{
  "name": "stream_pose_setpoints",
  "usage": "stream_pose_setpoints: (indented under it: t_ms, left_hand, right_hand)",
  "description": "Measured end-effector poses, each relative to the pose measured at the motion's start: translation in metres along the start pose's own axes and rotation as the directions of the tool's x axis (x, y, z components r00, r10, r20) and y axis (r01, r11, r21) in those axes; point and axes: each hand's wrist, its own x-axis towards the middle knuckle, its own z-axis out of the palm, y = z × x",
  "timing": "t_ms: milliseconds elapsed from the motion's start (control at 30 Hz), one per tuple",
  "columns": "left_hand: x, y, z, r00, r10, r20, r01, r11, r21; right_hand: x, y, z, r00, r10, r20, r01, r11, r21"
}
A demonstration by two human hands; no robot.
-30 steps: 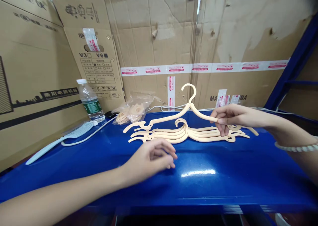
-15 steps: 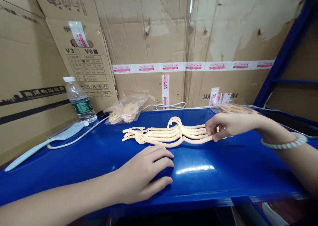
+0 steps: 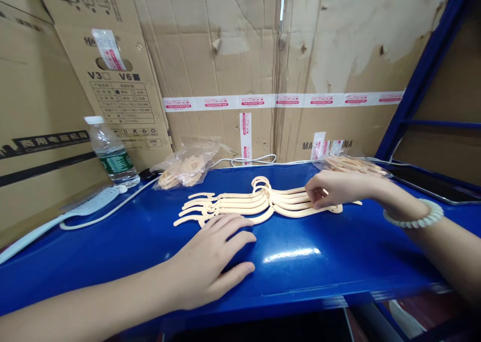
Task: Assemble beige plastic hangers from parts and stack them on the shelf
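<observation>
Several beige clothes hangers [image 3: 244, 203] lie overlapped in a row on the blue table, their hooks bunched at the middle and their left ends fanned out. My left hand [image 3: 212, 262] rests palm down at the near side of the row, fingers spread, with the fingertips by the front hanger. Over the right arms of the hangers, my right hand [image 3: 330, 189] has its thumb and fingers curled together on a hanger. The fingertips are partly hidden, so which hanger they grip does not show.
Clear bags of beige hanger parts lie at the back left [image 3: 184, 173] and back right [image 3: 353, 165]. On the left are a water bottle [image 3: 114, 159], a pale blue hairbrush [image 3: 90, 204] and a white cable [image 3: 112, 216]. Cardboard [image 3: 221, 66] walls the back. A dark flat device [image 3: 436, 184] lies at right.
The hangers' left ends have spread further apart, the front one coming closer to me. My right hand stays at their right arms. The whole view has shifted slightly.
</observation>
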Motion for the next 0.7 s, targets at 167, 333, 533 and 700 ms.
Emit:
stream_pose_setpoints:
  t_ms: [167, 333, 533, 700]
  left_hand:
    - [-0.001, -0.001, 0.003, 1.0, -0.001, -0.014, 0.001, 0.999, -0.036]
    - [0.0, 0.0, 0.001, 0.999, -0.028, 0.041, 0.029, 1.0, -0.011]
    - [0.002, -0.003, -0.004, 0.997, -0.031, 0.069, 0.035, 0.998, -0.052]
    - [0.006, -0.014, -0.005, 0.998, -0.053, 0.04, 0.057, 0.99, -0.125]
  right_hand:
    - [0.001, -0.003, 0.003, 0.999, -0.035, -0.016, 0.036, 0.999, 0.039]
    - [0.007, -0.002, 0.011, 0.999, -0.03, -0.028, 0.031, 0.998, 0.045]
    - [0.012, 0.005, 0.013, 0.999, -0.039, -0.037, 0.042, 0.997, 0.071]
    - [0.02, 0.009, 0.016, 0.993, -0.052, -0.105, 0.058, 0.997, 0.055]
